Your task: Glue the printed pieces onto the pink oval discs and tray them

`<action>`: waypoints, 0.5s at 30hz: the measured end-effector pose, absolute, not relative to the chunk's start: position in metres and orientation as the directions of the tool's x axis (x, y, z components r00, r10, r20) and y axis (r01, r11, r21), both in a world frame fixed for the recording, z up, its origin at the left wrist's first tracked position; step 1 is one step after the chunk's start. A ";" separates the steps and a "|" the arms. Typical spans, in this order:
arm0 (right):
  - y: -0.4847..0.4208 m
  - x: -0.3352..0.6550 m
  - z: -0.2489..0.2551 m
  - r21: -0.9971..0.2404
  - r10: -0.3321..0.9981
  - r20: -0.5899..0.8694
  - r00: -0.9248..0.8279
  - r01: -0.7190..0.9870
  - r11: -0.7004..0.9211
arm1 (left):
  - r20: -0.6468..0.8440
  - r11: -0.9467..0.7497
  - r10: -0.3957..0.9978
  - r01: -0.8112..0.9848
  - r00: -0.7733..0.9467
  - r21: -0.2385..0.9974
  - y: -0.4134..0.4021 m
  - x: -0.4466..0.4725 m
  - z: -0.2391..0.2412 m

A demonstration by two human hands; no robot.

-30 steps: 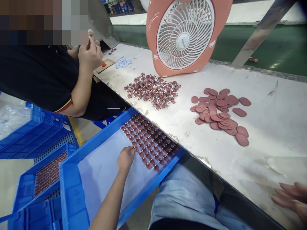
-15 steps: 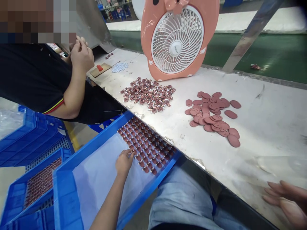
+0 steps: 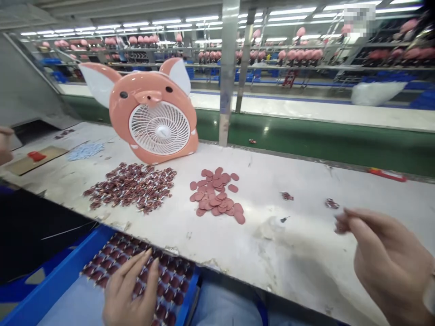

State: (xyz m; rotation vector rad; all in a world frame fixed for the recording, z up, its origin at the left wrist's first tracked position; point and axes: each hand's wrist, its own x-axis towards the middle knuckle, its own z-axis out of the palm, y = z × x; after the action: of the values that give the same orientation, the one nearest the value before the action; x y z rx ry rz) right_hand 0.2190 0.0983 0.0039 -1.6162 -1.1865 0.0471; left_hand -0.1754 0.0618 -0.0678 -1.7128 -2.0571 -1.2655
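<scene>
My left hand (image 3: pixel 131 290) lies flat with fingers spread on rows of small dark red pieces (image 3: pixel 170 283), which sit on white paper in a blue tray (image 3: pixel 64 276) at my lap. My right hand (image 3: pixel 384 260) hovers over the right side of the white worktable (image 3: pixel 288 253). Its fingers are loosely apart and blurred, and nothing clearly sits between them. The fingertips are close to a loose small piece (image 3: pixel 331 203) on the table.
A heap of small dark red pieces (image 3: pixel 131 185) and a pile of pink oval discs (image 3: pixel 217 197) lie mid-table before a pink pig-shaped fan (image 3: pixel 154 122). Another loose piece (image 3: pixel 287 196) lies to the right. A co-worker's hand (image 3: pixel 5 145) shows at far left, with a green conveyor (image 3: pixel 322 140) behind.
My view has swung up and right. My left hand has flattened on the tray pieces. My right hand has lifted from the table edge and moved forward over the table.
</scene>
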 end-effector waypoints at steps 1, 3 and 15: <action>0.112 0.228 0.014 -0.741 0.739 0.490 0.462 0.667 0.075 | 0.622 -0.110 0.744 0.873 -0.244 0.475 0.075 -0.161 -0.059; 0.144 0.243 0.025 -0.709 0.848 0.412 0.335 0.702 0.068 | 0.587 -0.188 0.802 0.884 -0.114 0.429 0.100 -0.137 -0.043; 0.394 0.252 0.000 -0.411 0.972 0.217 0.086 0.911 0.011 | 0.235 0.048 0.962 0.938 -0.135 0.342 0.152 -0.109 -0.020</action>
State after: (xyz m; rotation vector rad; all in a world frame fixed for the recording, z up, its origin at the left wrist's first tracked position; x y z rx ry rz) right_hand 0.2519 0.3937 -0.0004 -1.9254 -1.8509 0.1822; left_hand -0.1087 0.1524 -0.0196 -2.1024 -2.3145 -0.6737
